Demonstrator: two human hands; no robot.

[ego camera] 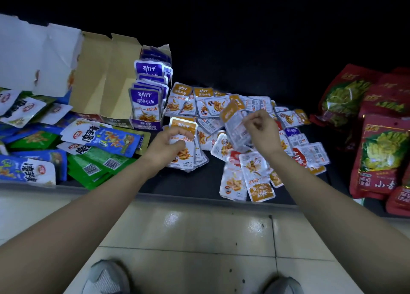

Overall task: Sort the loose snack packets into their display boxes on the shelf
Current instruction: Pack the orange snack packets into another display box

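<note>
The left hand (167, 144) curls round a stack of orange packets (188, 156), orange tops pointing away (long side runs front to back). The right hand (263, 132) pinches a single packet (235, 125), tilted, orange end up and left, over the loose pile (255, 171) on the shelf (195, 183).

The dark shelf (209, 179) carries, across its middle, a loose heap of orange-topped packets (206, 107), some face up and some showing their white backs, a few reaching the front edge. Just left of the heap stands a purple display box (145, 125) with purple packets (145, 104) upright in a row, touching an open brown cardboard box (99, 76) beside it. Further left, blue packets (115, 140) and green packets (99, 160) lie overlapped below a torn white carton (33, 49). At the far right large red bags (381, 156) lie stacked, well apart from the purple display box.
</note>
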